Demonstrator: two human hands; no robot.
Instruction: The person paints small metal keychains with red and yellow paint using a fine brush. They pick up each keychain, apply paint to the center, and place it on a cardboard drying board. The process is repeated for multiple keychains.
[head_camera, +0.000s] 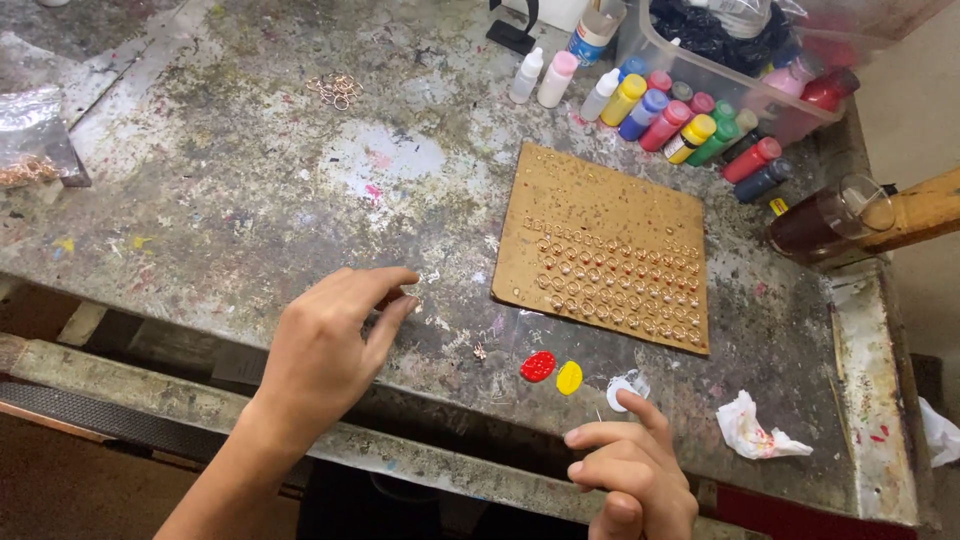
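Worktop (250, 200): a paint-spattered grey surface is seen, with a front edge toward the wearer.
Board (603, 247): a brown perforated square is laid flat right of centre; small rings are seated in its lower rows, while the upper rows are unfilled.
Bottles (690, 125): small paint bottles are lined up by the far right corner, beside a clear bin.
Left hand (325, 345): it is held palm down above the front edge, wrist raised, the arm coming in from the lower left; its fingers (385, 300) are pinched shut on something small, too tiny to be named.
Right hand (625, 470): it is loosely curled at the front edge, nothing gripped, the forefinger laid on a white paint dab (628, 386).
Paint blobs: red (538, 366) and yellow (569, 377) are set side by side near the front edge, below the board.
Step judged: a small piece is being picked up.
Next move judged: a steady pinch and careful aim would be needed.
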